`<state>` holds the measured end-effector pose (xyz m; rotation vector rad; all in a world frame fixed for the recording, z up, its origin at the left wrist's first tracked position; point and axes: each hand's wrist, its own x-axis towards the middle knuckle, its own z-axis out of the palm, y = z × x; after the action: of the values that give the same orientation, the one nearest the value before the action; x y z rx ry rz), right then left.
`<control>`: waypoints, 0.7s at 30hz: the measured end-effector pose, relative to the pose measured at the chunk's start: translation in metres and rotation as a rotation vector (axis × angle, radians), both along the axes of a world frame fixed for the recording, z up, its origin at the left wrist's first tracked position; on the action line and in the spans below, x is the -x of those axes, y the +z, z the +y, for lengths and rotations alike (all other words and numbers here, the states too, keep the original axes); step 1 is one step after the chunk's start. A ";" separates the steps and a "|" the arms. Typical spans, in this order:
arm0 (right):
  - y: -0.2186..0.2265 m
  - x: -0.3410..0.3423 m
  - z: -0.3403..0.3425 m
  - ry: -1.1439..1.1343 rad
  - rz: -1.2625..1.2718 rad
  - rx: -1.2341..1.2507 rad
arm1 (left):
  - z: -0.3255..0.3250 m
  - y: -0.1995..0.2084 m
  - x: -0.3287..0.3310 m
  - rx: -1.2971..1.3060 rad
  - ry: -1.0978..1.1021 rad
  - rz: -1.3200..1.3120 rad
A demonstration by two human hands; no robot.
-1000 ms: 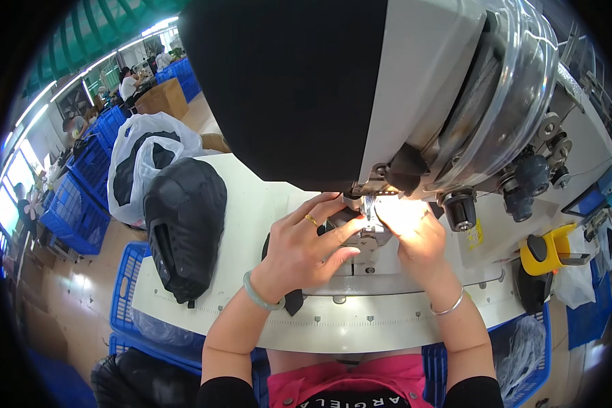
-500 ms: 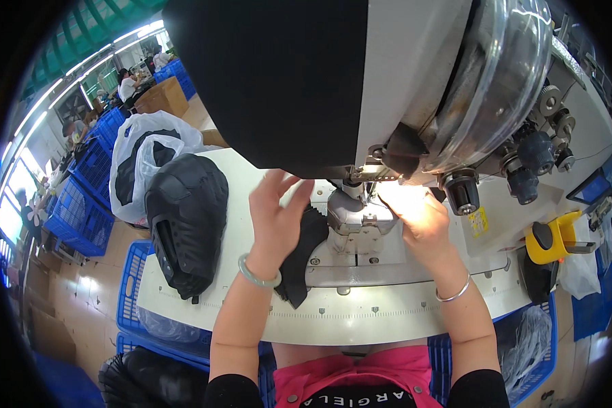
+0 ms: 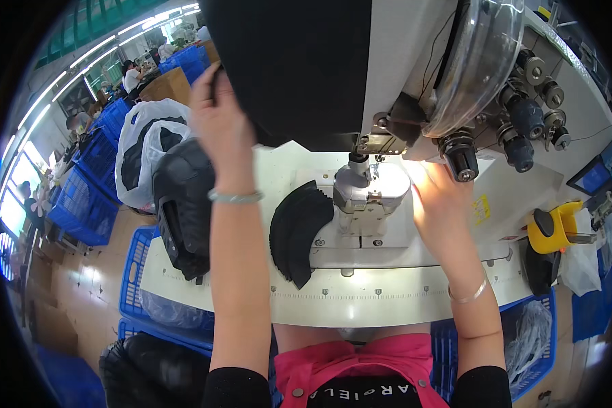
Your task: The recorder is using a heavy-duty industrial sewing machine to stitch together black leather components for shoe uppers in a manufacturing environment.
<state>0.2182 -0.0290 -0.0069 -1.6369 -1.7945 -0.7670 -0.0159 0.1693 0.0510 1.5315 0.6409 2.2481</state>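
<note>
My left hand (image 3: 222,129) is raised at the left side of the sewing machine's dark head (image 3: 292,75), above a black shoe-shaped piece (image 3: 183,204). A dark strip shows between its curled thumb and fingers; its outline is unclear. My right hand (image 3: 445,207) is just right of the needle area, its fingers pointing up under the machine head. Lamp glare and a black knob (image 3: 460,158) hide those fingertips. Between my arms, a fanned stack of curved black fabric pieces (image 3: 299,234) lies on the white table, left of the metal sewing post (image 3: 360,194).
A white plastic bag (image 3: 132,180) with black pieces stands at the far left. Blue crates (image 3: 81,211) line the floor there. A yellow holder (image 3: 554,228) sits at the table's right end. Thread tension knobs (image 3: 523,119) project from the machine. People work in the background.
My left hand has moved up and left, away from the needle area. My right hand has shifted a little right and up. The black stack now shows in full. The view has shifted slightly.
</note>
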 end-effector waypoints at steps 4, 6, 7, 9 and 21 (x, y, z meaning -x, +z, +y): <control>0.035 0.041 -0.032 0.454 0.205 -0.015 | -0.114 0.043 0.046 0.118 0.417 0.696; 0.052 0.073 -0.030 0.642 0.368 -0.052 | -0.164 0.047 0.050 0.054 0.394 0.974; 0.048 0.072 -0.026 0.756 0.553 0.076 | -0.175 0.041 0.035 0.002 0.243 1.018; 0.046 0.068 -0.016 0.976 0.946 0.515 | -0.188 0.029 0.031 0.040 0.020 1.006; -0.027 0.036 -0.031 1.184 1.395 0.681 | -0.175 -0.052 0.019 0.794 -1.198 0.358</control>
<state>0.1823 -0.0600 -0.0336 -0.6231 -1.4227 1.2988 -0.0345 -0.0060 -0.0005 1.3021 0.4130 0.7098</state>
